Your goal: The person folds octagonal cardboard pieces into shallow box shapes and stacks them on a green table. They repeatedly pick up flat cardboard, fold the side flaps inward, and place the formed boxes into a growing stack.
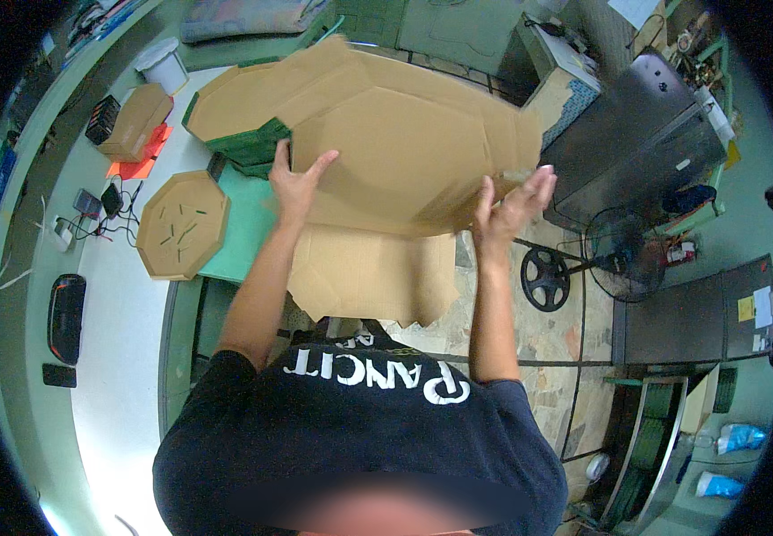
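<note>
A large brown cardboard piece (395, 143) with an octagonal panel and creased flaps tilts up in front of me. My left hand (295, 186) grips its left edge, the thumb on the brown face and the fingers around the side. At its lower right corner is my right hand (507, 219), fingers apart and somewhat blurred; whether it touches the board is unclear. Another cardboard flap (373, 272) hangs below, close to my body. Behind and left lies a cardboard tray with a green rim (235, 138), partly covered by the large piece.
On the white table (114, 348) to the left stand a small octagonal tray (181, 223) with several small sticks, a brown box (141, 121), cables and a black speaker (67, 319). A green mat (243, 219) lies beside them. A fan (623, 255) stands on the floor at right.
</note>
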{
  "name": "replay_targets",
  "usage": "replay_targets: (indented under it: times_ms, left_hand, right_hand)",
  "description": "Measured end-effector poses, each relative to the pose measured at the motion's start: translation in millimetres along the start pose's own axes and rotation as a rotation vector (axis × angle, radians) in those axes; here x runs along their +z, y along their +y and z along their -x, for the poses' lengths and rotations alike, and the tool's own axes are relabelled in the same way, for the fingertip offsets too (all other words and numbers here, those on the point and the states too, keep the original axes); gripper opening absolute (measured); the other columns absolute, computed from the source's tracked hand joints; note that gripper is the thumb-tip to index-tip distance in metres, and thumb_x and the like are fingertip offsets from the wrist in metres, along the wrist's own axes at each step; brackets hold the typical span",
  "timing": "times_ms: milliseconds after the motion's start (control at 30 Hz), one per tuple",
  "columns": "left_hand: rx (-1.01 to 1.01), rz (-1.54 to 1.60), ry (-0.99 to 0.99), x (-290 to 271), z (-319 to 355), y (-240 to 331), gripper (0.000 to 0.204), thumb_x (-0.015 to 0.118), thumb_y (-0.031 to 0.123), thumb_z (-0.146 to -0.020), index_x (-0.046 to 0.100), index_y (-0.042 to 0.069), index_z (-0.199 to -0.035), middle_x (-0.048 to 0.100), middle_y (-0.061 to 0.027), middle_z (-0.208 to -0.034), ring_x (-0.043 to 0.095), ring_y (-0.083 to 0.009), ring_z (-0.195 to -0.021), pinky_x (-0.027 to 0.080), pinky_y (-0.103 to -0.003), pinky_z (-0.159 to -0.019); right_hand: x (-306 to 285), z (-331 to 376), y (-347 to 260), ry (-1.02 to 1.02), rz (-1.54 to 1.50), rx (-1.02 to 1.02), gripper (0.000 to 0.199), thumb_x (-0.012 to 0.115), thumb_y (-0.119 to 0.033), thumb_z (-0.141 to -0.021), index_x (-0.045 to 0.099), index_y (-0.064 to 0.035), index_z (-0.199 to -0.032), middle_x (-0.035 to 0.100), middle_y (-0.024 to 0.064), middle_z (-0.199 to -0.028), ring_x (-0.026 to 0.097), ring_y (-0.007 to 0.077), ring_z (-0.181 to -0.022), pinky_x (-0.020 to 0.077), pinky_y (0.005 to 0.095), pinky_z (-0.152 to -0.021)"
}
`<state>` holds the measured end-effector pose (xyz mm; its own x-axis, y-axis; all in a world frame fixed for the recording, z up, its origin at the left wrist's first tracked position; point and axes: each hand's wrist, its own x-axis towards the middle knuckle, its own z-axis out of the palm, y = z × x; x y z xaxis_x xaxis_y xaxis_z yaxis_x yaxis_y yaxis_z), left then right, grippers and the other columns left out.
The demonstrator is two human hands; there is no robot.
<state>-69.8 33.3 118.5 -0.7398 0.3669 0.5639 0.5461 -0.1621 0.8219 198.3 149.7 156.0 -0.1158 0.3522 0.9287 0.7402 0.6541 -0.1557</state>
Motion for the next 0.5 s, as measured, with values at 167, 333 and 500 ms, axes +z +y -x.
replay_targets:
  times_ms: [167,333,500]
  left_hand:
    - [0.314,-0.136,-0.289,-18.3,-38.9,34.3,0.066,0.087,0.049,-0.06,0.062,0.002,-0.098,0.067,-0.0106,-0.086,0.065,-0.0317,-0.083,0.05,-0.039,-0.076]
    - [0.546,-0.563,-0.136,-30.8,-50.3,17.8,0.08,0.081,0.049,-0.07,0.05,0.001,-0.126,0.061,-0.0152,-0.117,0.059,-0.0293,-0.109,0.047,-0.04,-0.092]
    - [-0.385,0.467,-0.439,-55.1,-36.4,-55.3,0.078,0.073,0.036,-0.082,0.035,0.001,-0.141,0.049,-0.0165,-0.136,0.05,-0.0259,-0.123,0.044,-0.041,-0.102]
  right_hand:
    - [-37.8,-55.8,-0.5,-0.643,-0.632,0.162,0.071,0.073,-0.019,-0.082,0.039,0.0008,-0.14,0.063,0.0134,-0.106,0.06,0.0241,-0.092,0.0458,0.0346,-0.086]
    - [-35.4,-58.2,20.9,-0.955,-0.991,0.652,0.029,0.07,-0.011,-0.084,0.065,0.0044,-0.108,0.069,0.0034,-0.093,0.061,0.0102,-0.076,0.0481,0.0265,-0.069]
    - [-35.0,-41.7,69.1,-0.801,-1.263,1.069,0.037,0.072,-0.01,-0.079,0.063,0.0042,-0.112,0.07,0.011,-0.099,0.067,0.0163,-0.082,0.0515,0.0296,-0.079]
